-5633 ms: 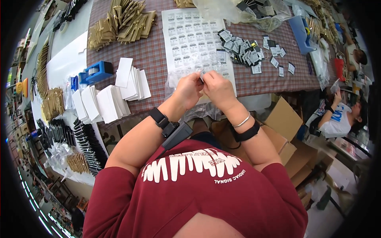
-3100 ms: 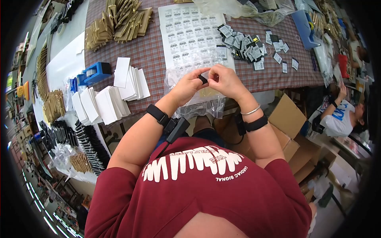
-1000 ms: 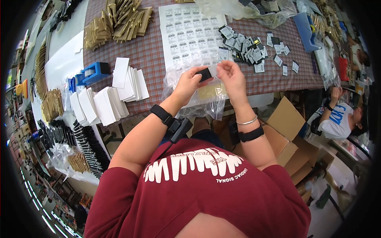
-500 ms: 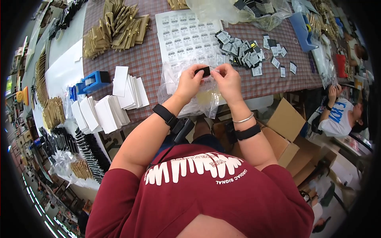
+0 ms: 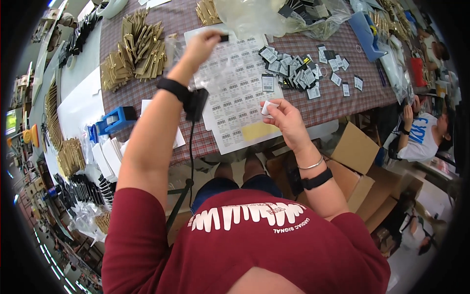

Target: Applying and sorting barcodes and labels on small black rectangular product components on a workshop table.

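Note:
My left hand point(image 5: 201, 49) reaches over the far left part of a barcode label sheet point(image 5: 235, 105), closed with a small black tag point(image 5: 224, 38) at its fingertips. A blurred clear plastic bag point(image 5: 211, 73) lies below and beside that hand; whether the fingers also grip it is hard to see. Near the sheet's right edge, my right hand point(image 5: 290, 122) pinches a small white label point(image 5: 268, 108) between thumb and fingers. A yellowish bare patch point(image 5: 259, 130) shows at the sheet's near corner. Several black tags with barcode labels point(image 5: 301, 73) lie in a loose pile right of the sheet.
Khaki zippered pouches point(image 5: 132, 54) are heaped at the far left. A blue tape dispenser point(image 5: 117, 120) and white cards point(image 5: 105, 157) sit at the near left. A plastic bag of tags point(image 5: 318, 22) lies at the back, a blue holder point(image 5: 366, 36) rightward. Cardboard boxes point(image 5: 355, 147) stand below the edge.
My hands have parted: the left went far and left with the black tag, the right came nearer and rightward with a white label. The clear bag shifted leftward and away, uncovering the label sheet.

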